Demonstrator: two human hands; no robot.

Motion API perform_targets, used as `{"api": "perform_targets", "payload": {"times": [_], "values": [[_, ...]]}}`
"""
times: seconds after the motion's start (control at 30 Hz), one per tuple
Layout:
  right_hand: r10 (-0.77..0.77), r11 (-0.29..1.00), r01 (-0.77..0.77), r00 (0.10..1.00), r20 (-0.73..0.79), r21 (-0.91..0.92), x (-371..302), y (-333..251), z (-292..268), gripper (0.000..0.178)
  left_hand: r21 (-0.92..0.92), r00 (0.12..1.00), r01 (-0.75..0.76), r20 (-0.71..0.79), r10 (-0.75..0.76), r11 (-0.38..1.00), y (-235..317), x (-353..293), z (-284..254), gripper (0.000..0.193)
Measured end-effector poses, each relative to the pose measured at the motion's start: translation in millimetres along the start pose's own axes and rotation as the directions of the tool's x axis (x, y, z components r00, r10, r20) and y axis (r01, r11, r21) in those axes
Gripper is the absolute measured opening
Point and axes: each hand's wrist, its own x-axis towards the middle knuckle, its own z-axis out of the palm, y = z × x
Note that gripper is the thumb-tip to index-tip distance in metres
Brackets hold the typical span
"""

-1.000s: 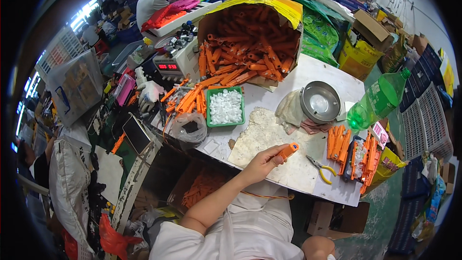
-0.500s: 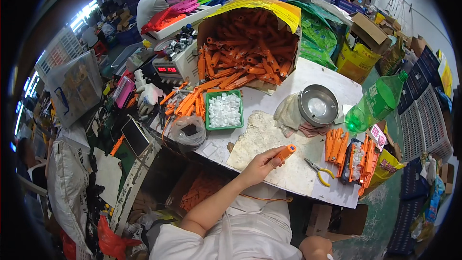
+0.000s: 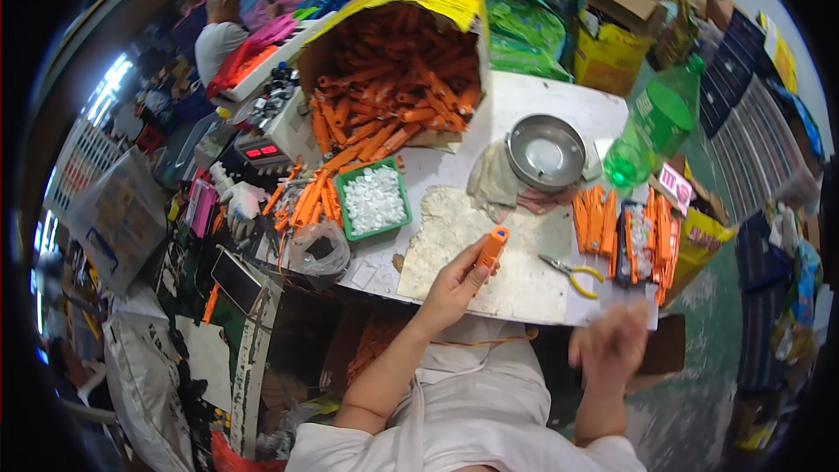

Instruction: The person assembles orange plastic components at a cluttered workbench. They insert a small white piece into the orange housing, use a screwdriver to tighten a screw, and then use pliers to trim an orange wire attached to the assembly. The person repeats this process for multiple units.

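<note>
My left hand (image 3: 454, 287) is closed around an orange plastic handle-like piece (image 3: 495, 246), held up over the front of the worn, pale work mat (image 3: 446, 229). A small dark or blue spot shows at the piece's upper end. My right hand (image 3: 612, 337) is raised by the table's front right edge, its fingers smeared by motion. Just beyond it lie pliers (image 3: 572, 277) with yellow handles, and a dark tray (image 3: 624, 249) with small white parts among orange pieces. More orange pieces (image 3: 594, 220) lie in a row left of that tray.
A large box (image 3: 476, 13) full of orange pieces stands at the back. Left of the mat are a green basket (image 3: 407, 217) of white caps and a clear bag (image 3: 319, 249). A metal bowl (image 3: 546, 152) sits on a cloth, and a green bottle (image 3: 657, 122) stands at right.
My right hand has come up into view at the table's front right. The left hand still holds the orange piece, now turned more upright. The whole view has shifted.
</note>
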Motion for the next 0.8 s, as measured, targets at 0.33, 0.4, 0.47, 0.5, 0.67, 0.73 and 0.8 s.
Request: {"api": "perform_targets", "payload": {"times": [0.33, 0.4, 0.47, 0.5, 0.67, 0.73, 0.8], "values": [[0.083, -0.128, 0.262, 0.964, 0.253, -0.957, 47.7, -6.1, 0.8, 0.021, 0.127, 0.995, -0.063, 0.087, 0.052, 0.990, 12.2, -4.6, -4.7, 0.052], [0.099, -0.163, 0.257, 0.965, 0.243, -0.953, 47.6, -6.2, 2.4, 0.022, 0.150, 0.994, -0.073, 0.088, 0.060, 0.986, 12.4, -5.8, -6.7, 0.052], [0.095, -0.188, 0.259, 0.965, 0.245, -0.947, 47.8, -7.6, 3.5, 0.024, 0.167, 0.994, -0.085, 0.085, 0.072, 0.982, 12.2, -5.6, -7.6, 0.052], [0.093, -0.201, 0.264, 0.964, 0.249, -0.944, 47.2, -7.6, 3.3, 0.024, 0.169, 0.994, -0.088, 0.086, 0.074, 0.982, 12.3, -5.5, -7.8, 0.053], [0.082, -0.263, 0.298, 0.954, 0.287, -0.917, 45.7, -6.7, 0.1, 0.026, 0.192, 0.992, -0.090, 0.103, 0.071, 0.977, 13.9, -4.7, -8.9, 0.051], [0.107, -0.239, 0.286, 0.958, 0.268, -0.928, 46.5, -8.4, 0.5, 0.026, 0.246, 0.991, -0.099, 0.107, 0.075, 0.964, 14.5, -6.2, -10.5, 0.049], [0.132, -0.172, 0.250, 0.964, 0.229, -0.953, 46.0, -9.5, -1.2, 0.026, 0.312, 0.989, -0.115, 0.120, 0.081, 0.943, 17.0, -7.3, -13.5, 0.046]]}}
